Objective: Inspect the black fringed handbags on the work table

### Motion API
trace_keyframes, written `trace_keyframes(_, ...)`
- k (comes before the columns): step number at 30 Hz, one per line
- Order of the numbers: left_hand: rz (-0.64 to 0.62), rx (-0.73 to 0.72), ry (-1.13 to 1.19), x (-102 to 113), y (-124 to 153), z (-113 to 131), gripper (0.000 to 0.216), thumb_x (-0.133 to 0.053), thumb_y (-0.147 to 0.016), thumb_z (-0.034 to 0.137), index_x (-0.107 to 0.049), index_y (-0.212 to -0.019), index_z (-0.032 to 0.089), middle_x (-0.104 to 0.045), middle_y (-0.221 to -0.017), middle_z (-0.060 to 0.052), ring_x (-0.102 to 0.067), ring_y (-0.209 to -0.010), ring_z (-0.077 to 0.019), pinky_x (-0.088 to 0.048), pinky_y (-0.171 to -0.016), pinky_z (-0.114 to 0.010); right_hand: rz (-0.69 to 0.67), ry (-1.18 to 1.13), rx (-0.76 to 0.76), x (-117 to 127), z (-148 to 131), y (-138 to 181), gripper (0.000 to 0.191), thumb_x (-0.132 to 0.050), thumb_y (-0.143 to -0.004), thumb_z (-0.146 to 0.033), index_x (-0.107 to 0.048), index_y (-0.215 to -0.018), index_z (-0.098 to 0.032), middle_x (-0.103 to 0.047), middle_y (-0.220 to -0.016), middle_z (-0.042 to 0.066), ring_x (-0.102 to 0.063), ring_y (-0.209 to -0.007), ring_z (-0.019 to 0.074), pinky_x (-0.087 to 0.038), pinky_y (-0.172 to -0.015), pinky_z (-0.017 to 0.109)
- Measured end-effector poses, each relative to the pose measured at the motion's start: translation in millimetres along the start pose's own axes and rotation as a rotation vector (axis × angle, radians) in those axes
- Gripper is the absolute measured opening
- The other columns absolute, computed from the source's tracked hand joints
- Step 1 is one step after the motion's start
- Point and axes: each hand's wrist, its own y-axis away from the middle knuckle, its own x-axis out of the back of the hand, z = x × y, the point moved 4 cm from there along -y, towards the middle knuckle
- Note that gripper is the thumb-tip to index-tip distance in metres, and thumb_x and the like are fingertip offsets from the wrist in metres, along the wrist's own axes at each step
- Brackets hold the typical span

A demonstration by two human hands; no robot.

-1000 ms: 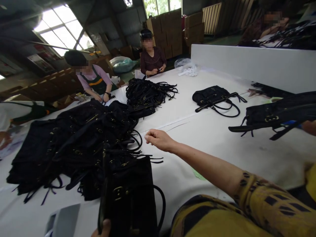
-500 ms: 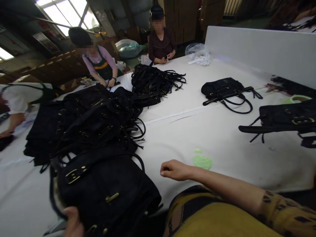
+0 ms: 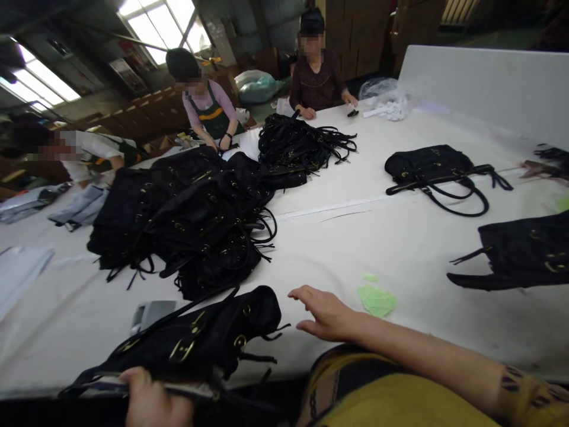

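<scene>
My left hand (image 3: 153,398) grips the near edge of a black handbag (image 3: 200,341) with gold buckles, which lies on its side at the front of the white table (image 3: 338,249). My right hand (image 3: 324,311) hovers open just right of that bag, fingers spread, palm down over the table. A small green scrap (image 3: 377,299) lies right of my right hand. A large heap of black handbags (image 3: 191,213) sits behind the bag I hold.
A pile of black straps (image 3: 302,145) lies further back. Two more black handbags (image 3: 433,169) (image 3: 522,252) rest on the right. Three co-workers stand along the far and left table edges. A white partition (image 3: 484,89) rises at back right. A grey device (image 3: 149,311) lies by the bag.
The bag in my left hand has been laid down flat onto the table's front edge. My right hand has opened from a loose fist and stayed near the bag.
</scene>
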Motion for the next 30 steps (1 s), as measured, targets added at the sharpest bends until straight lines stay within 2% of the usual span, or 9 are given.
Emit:
trace_keyframes(3,0.028,0.127,0.203,-20,-1,9,0.042,-0.031,-0.085,0.045,-0.065,-0.088,0.02,-0.069,-0.109,-0.008,-0.05,-0.119,-0.0376,-0.049,-0.082,-0.059,0.008,0.116,0.257,-14,-15,3,0.089,-0.076,-0.069,-0.033,-0.027,-0.143,-0.022,-0.031,-0.145,0.017,-0.042,-0.125,0.0306,-0.042,-0.099,0.041)
trace_keyframes(7,0.101,0.42,0.693,-67,13,22,0.05,-0.022,-0.09,0.051,-0.059,-0.112,0.025,-0.066,-0.115,-0.008,-0.06,-0.106,-0.029,-0.055,-0.078,-0.047,0.013,0.036,0.5,-28,-27,0,0.084,-0.064,-0.078,-0.051,-0.025,-0.144,-0.018,-0.028,-0.148,0.017,-0.027,-0.136,0.029,-0.03,-0.11,0.041)
trace_keyframes(9,0.126,0.604,0.954,-93,28,24,0.042,-0.03,-0.092,0.047,-0.056,-0.116,0.025,-0.066,-0.114,-0.008,-0.062,-0.101,-0.0244,-0.056,-0.079,-0.041,0.086,-0.055,0.428,-28,-23,-6,0.086,-0.061,-0.079,-0.055,-0.024,-0.144,-0.015,-0.034,-0.144,0.018,-0.028,-0.135,0.0282,-0.028,-0.111,0.042)
trace_keyframes(11,0.106,0.692,1.067,-113,43,24,0.036,-0.034,-0.093,0.042,-0.057,-0.114,0.024,-0.066,-0.11,-0.008,-0.063,-0.097,-0.0211,-0.056,-0.076,-0.036,0.153,-0.17,0.238,-23,-11,-14,0.078,-0.057,-0.081,-0.056,-0.032,-0.141,-0.014,-0.042,-0.138,0.017,-0.037,-0.129,0.0276,-0.03,-0.109,0.043)
trace_keyframes(14,-0.025,0.676,1.091,-135,59,25,0.024,-0.043,-0.091,0.031,-0.061,-0.102,0.02,-0.068,-0.1,-0.006,-0.064,-0.089,-0.0187,-0.056,-0.072,-0.033,0.177,-0.355,-0.125,-14,17,-27,0.043,-0.046,-0.089,-0.05,-0.06,-0.114,-0.018,-0.062,-0.113,0.01,-0.055,-0.107,0.0237,-0.041,-0.098,0.039)
trace_keyframes(16,-0.15,0.666,1.038,-145,67,26,0.014,-0.052,-0.086,0.023,-0.063,-0.092,0.015,-0.069,-0.087,-0.006,-0.065,-0.082,-0.018,-0.055,-0.071,-0.032,0.206,-0.479,-0.332,-7,37,-35,0.038,-0.044,-0.09,-0.046,-0.068,-0.091,-0.017,-0.067,-0.094,0.008,-0.06,-0.094,0.0222,-0.044,-0.09,0.036)
trace_keyframes(18,-0.265,0.706,0.957,-153,75,25,0.01,-0.057,-0.083,0.02,-0.062,-0.085,0.011,-0.068,-0.077,-0.007,-0.065,-0.077,-0.0178,-0.055,-0.069,-0.031,0.25,-0.577,-0.461,-1,53,-43,0.041,-0.043,-0.09,-0.046,-0.069,-0.086,-0.014,-0.067,-0.087,0.008,-0.061,-0.088,0.0216,-0.045,-0.087,0.034)
trace_keyframes(23,-0.499,0.912,0.95,-166,91,28,0.027,-0.046,-0.089,0.031,-0.059,-0.074,0.013,-0.064,-0.061,-0.005,-0.062,-0.056,-0.0155,-0.048,-0.051,-0.026,0.261,-0.689,-0.552,-3,65,-56,0.046,-0.041,-0.089,-0.049,-0.068,-0.094,-0.012,-0.068,-0.088,0.009,-0.063,-0.082,0.0195,-0.049,-0.079,0.031)
trace_keyframes(30,-0.744,0.962,0.91,-162,103,25,0.045,-0.046,-0.086,0.049,-0.063,-0.072,0.01,-0.066,-0.059,-0.008,-0.06,-0.051,-0.0144,-0.043,-0.046,-0.021,0.235,-0.758,-0.474,-7,63,-48,0.042,-0.048,-0.084,-0.05,-0.071,-0.087,-0.015,-0.068,-0.091,0.008,-0.061,-0.086,0.021,-0.047,-0.083,0.033)
